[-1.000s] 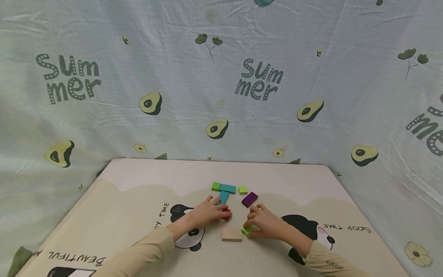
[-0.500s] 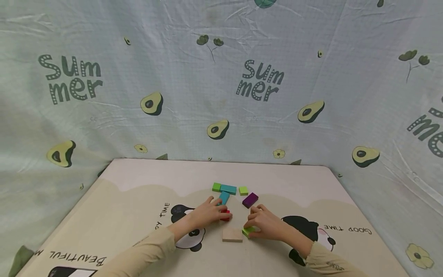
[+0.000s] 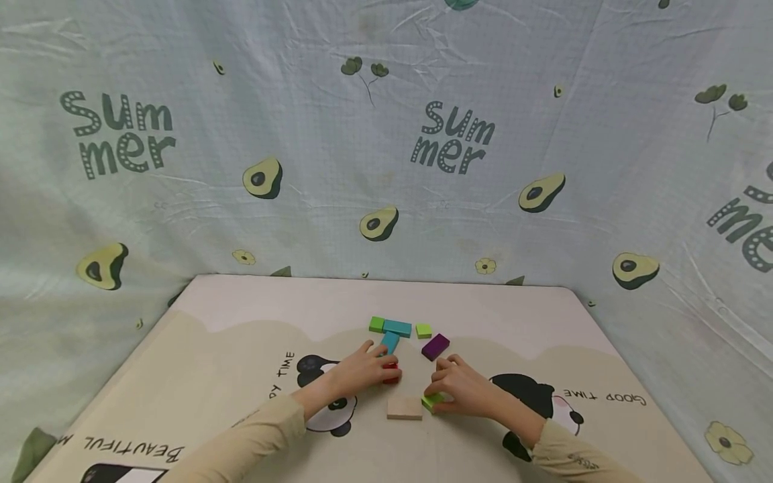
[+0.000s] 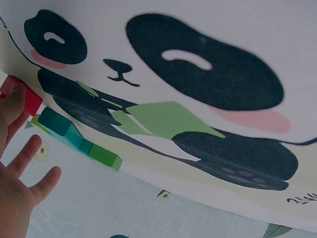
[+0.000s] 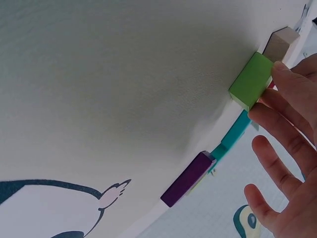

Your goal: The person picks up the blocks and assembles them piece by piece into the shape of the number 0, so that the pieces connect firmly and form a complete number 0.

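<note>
My left hand (image 3: 355, 373) holds a red block (image 3: 391, 374) between thumb and fingers, low over the table. In the left wrist view the thumb lies across the red block (image 4: 28, 99), while two other fingers stretch away from it. My right hand (image 3: 466, 389) pinches a light green block (image 3: 431, 402), seen clearly as a green block (image 5: 251, 82) in the right wrist view. That block sits at the right end of a plain wooden block (image 3: 404, 408); whether they touch I cannot tell. The fingers hide part of both held blocks.
Beyond the hands lie a teal block (image 3: 397, 328), a second teal block (image 3: 390, 343) at an angle to it, a green block (image 3: 376, 325), a lime block (image 3: 423, 331) and a purple block (image 3: 435, 347). A printed curtain (image 3: 320, 134) hangs behind the table (image 3: 495, 308).
The red block has turned and shifted slightly left under my left fingers. My right hand and the light green block stay in place. The head view has shifted only slightly.
</note>
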Motion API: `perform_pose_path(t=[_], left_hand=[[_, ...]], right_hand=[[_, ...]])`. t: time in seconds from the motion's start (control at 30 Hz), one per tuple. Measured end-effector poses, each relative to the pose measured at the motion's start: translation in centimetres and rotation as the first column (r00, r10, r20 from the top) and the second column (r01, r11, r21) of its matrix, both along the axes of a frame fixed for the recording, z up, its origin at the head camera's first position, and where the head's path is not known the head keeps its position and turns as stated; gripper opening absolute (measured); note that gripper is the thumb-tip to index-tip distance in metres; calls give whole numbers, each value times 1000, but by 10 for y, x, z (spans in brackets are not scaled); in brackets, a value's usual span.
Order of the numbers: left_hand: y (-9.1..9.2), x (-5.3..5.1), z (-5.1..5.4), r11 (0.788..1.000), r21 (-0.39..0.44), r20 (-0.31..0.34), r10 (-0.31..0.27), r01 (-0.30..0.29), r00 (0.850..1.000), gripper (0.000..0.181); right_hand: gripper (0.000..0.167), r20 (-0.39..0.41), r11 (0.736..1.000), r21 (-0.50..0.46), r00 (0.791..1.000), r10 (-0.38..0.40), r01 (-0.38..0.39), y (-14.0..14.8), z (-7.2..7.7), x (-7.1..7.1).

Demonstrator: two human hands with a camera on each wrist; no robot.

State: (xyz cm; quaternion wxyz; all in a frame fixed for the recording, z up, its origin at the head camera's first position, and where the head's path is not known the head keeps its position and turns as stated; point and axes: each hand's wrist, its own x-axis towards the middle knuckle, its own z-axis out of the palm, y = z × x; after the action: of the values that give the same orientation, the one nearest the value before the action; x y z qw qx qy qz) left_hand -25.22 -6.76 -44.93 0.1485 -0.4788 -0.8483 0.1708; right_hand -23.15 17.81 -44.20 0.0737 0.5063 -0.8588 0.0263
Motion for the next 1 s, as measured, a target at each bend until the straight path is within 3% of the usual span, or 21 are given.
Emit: perform_pose_path(t=[0.23, 0.67, 1.0], left_hand=[[0, 0, 0, 1000, -14, -12, -11, 11, 1000, 37], [-6, 0, 2, 999, 17, 22, -31, 31, 999, 40], [-15, 5, 4, 996, 67, 3, -65, 65, 998, 24]], right_hand=[[21, 65, 994, 69, 994, -87, 82, -2, 2, 1], [21, -7, 1000, -14, 1000, -1, 1, 0, 0, 1], [19, 15, 999, 14, 999, -46, 46, 0, -3, 0]])
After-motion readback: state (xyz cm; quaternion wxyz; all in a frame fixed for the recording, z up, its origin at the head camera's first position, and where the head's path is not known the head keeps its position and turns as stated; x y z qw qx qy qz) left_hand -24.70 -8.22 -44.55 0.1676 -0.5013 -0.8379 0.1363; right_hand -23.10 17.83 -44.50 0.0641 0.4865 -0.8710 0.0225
